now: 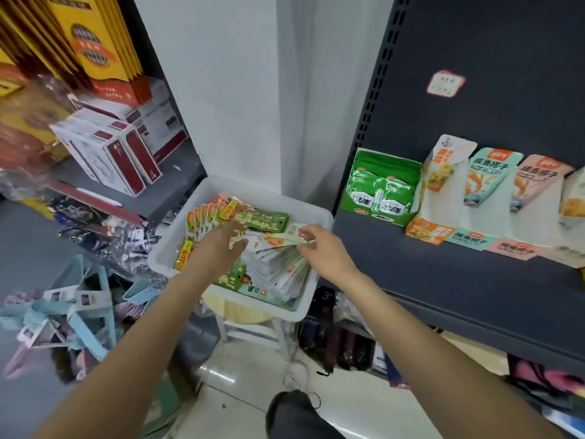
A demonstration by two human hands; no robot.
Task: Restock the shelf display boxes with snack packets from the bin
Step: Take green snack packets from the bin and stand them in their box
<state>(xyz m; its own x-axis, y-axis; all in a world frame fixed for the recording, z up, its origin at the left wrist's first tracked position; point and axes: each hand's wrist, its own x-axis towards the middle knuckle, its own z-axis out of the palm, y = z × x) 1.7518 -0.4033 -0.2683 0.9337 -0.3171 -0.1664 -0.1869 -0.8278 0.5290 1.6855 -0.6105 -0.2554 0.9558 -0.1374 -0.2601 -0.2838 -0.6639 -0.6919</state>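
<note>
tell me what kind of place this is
Most likely a small shop or its stock corner. A dark shelf carries open display boxes of snacks, a white bin holds loose packets that both hands sort, and boxed goods are stacked to the left.

A small retail shop is indicated: dark slotted shelving [474, 264] stocked with snack display boxes [380, 188], boxed goods [110, 153] stacked left, tagged items, possibly hangers [63, 312], piled on the floor.
</note>
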